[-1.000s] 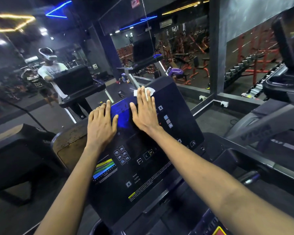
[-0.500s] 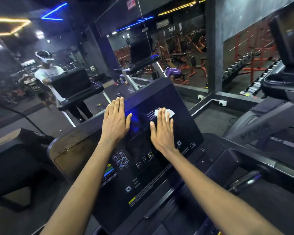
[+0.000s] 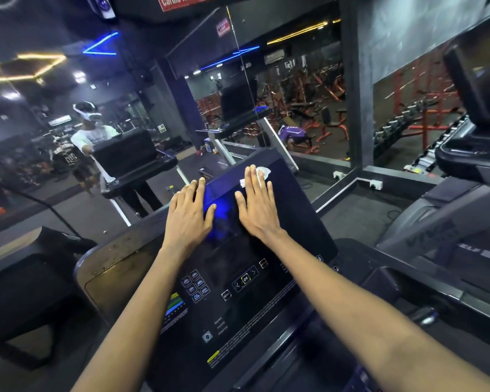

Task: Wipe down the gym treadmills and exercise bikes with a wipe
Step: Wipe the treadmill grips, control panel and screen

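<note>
A black treadmill console (image 3: 292, 219) with a dark screen and button groups slopes up in front of me. My right hand (image 3: 256, 206) lies flat on its upper part, fingers together, pressing a small white wipe (image 3: 262, 173) against the panel near the top edge. Only the wipe's far end shows past my fingertips. My left hand (image 3: 188, 216) rests flat on the console's upper left, fingers reaching the top edge, with nothing in it. A blue glow reflects on the screen between both hands.
A wall mirror (image 3: 125, 108) directly ahead reflects me and the treadmill. A second treadmill (image 3: 470, 193) stands close on the right. A dusty side tray (image 3: 116, 267) flanks the console on the left. Wall sockets (image 3: 375, 184) sit low behind. Red weight racks (image 3: 425, 108) fill the far right.
My right hand slid the wipe from the console's middle right back up to its top edge. My left hand stayed on the upper left. My head tilted up slightly.
</note>
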Motion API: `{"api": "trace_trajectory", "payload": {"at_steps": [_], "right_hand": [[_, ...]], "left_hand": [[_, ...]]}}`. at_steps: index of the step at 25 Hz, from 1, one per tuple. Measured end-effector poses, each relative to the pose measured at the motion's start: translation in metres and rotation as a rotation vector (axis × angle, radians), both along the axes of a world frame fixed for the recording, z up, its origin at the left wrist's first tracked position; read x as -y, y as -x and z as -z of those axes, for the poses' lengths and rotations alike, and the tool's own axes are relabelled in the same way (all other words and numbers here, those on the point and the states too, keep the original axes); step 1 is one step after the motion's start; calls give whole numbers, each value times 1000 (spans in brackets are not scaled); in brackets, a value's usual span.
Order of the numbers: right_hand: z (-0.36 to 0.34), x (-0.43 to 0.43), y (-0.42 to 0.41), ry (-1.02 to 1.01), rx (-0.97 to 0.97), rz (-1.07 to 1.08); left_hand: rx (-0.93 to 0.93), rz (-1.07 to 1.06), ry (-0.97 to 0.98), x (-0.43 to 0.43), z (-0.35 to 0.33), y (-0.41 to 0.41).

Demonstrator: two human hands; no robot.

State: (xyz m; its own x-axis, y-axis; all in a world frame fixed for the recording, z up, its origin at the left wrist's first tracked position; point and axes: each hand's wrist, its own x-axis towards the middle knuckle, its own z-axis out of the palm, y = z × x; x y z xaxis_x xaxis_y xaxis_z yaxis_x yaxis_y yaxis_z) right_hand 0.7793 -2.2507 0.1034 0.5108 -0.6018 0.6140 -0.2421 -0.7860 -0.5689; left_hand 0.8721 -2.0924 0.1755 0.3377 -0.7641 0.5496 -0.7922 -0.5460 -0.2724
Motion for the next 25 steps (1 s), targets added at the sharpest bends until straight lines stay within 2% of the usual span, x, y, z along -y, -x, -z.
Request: {"api": "trace_trajectory", "payload": {"at_steps": [6,10,14,21,23,25], "right_hand": [[-14,31,6,214,-42,-137],[-28,44,3,172,-21,-83],[-18,32,2,286,-31,-155],[-19,49,7,-44,307,-165],[-24,46,6,-16,284,-163],[-22,43,4,97,225,-197]], "left_hand": [[0,-22,21,11,0,-1],[25,-49,33,15,0,2],[21,-110,26,25,1,6],[-8,-138,34,29,1,7],[-13,-139,44,29,1,9],[-23,-138,54,30,0,10]]}}
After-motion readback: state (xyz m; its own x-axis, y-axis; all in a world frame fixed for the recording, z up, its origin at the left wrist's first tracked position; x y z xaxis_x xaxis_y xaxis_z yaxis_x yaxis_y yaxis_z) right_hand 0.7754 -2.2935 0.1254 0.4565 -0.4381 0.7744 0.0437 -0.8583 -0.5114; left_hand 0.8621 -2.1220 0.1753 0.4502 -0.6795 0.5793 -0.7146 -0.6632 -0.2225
